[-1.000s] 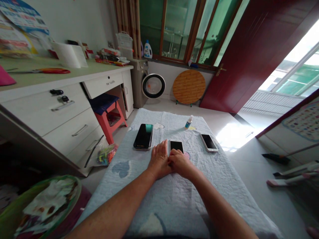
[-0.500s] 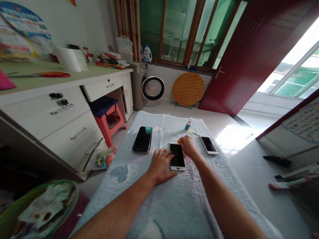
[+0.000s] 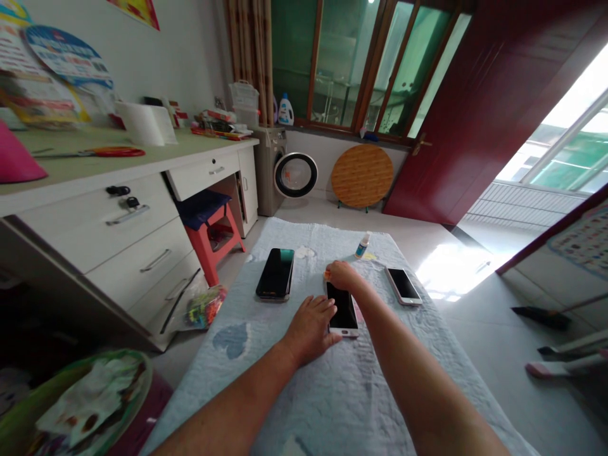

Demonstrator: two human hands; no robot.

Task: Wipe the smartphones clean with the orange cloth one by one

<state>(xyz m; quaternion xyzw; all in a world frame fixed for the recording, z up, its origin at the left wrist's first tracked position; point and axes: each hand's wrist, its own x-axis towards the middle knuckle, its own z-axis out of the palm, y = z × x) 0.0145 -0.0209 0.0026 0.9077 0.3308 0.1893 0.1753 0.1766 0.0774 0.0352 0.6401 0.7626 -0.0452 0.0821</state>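
While left hand (image 3: 311, 326), grip wide, pinned the middle phone (image 3: 342, 310), right hand (image 3: 341, 276) pinched an orange scrap (image 3: 327, 273) at its far end. Judged partway.

left hand (image 3: 311, 328) bare | right hand (image 3: 342, 277) bare | forearms bare to frame edge

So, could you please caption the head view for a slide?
Left hand rests against the middle phone on a blue cloth; right hand sits at its top edge.
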